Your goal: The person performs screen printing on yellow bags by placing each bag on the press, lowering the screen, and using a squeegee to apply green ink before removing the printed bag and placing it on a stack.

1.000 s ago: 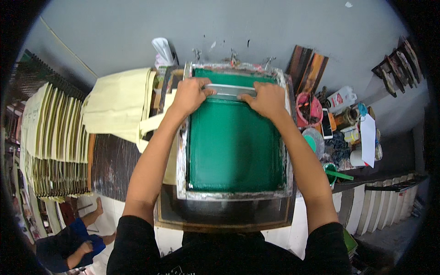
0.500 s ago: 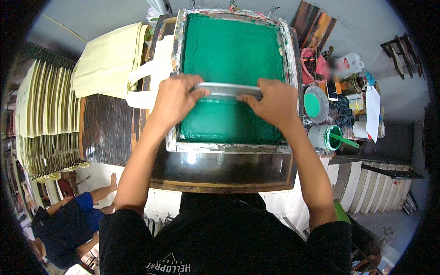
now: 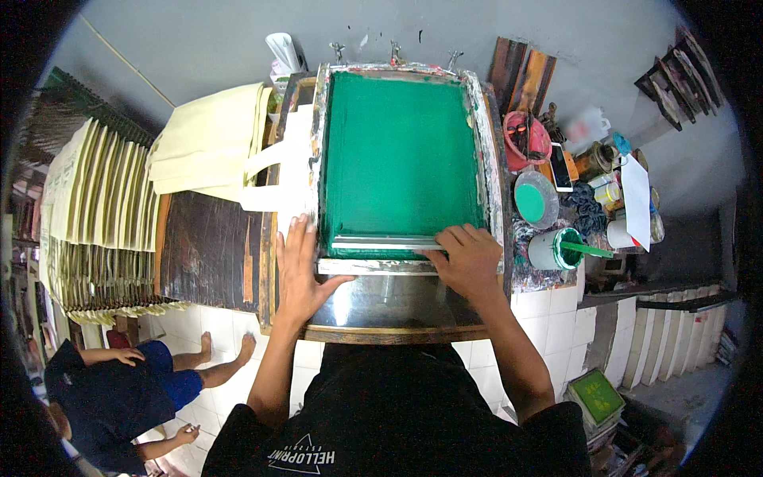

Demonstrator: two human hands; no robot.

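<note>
A screen-printing frame (image 3: 316, 171) with paint-crusted edges lies flat on the dark table, its mesh (image 3: 401, 155) coated in green ink. The metal squeegee (image 3: 381, 242) rests along the near end of the mesh. My right hand (image 3: 470, 258) grips the squeegee's right end, thumb in front and fingers over the top. My left hand (image 3: 299, 266) is off the squeegee. Its fingers stretch forward along the frame's near-left corner and its thumb points right by the near edge. Pale fabric (image 3: 296, 159) with a handle loop shows from under the frame's left side.
Folded cream bags (image 3: 211, 139) lie at the left, beside a rack of hanging bags (image 3: 99, 191). To the right stand an ink tub (image 3: 548, 250) with a green stick, a bowl of green ink (image 3: 531, 200), a phone (image 3: 562, 168) and a pink basket (image 3: 524, 141). Another person (image 3: 119, 397) sits lower left.
The squeegee has come toward me, from mid-screen to the near end. My left hand has let go of it and moved to the frame's near-left corner; my right hand still holds it.
</note>
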